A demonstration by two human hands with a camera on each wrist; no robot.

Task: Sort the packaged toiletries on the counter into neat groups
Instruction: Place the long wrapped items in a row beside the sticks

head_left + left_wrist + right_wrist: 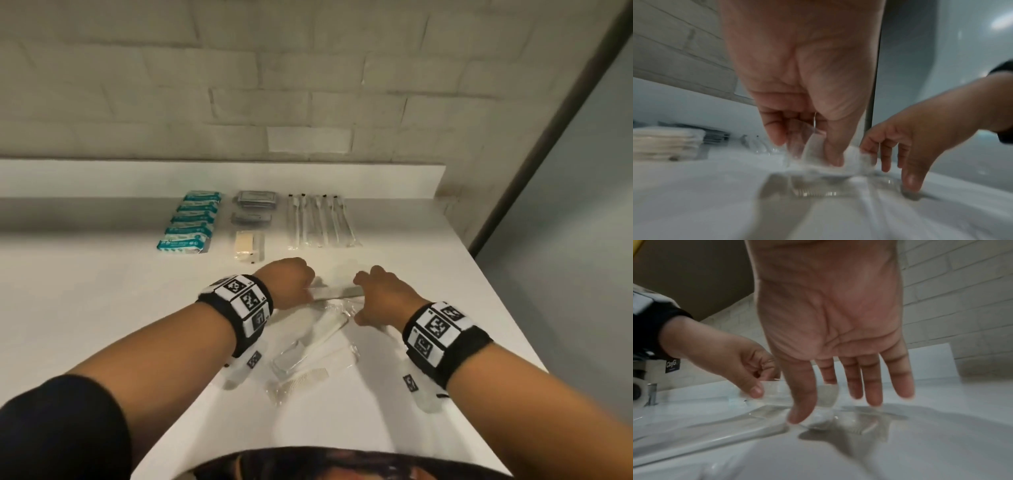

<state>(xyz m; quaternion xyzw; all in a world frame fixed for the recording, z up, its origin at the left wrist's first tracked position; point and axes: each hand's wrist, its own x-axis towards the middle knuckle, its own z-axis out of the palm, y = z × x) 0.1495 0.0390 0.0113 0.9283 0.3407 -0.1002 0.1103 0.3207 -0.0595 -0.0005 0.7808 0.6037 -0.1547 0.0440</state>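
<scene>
Left hand [287, 281] pinching one end of a clear-wrapped packet [337, 292], thumb and curled fingers closed on the film. Right hand [383, 298] spread, fingers straight, thumb tip down on the wrapping at the packet's other end. Just nearer, loose wrapped combs [301, 356] scattered on the white desk [102, 308]. Farther back, sorted groups: teal packets [190, 222] in a column, print too small to read; grey sachets [255, 205]; a beige packet [248, 248]; wrapped toothbrushes [320, 221] side by side. Partial label "ClayG" on the left wrist strap [672, 365].
</scene>
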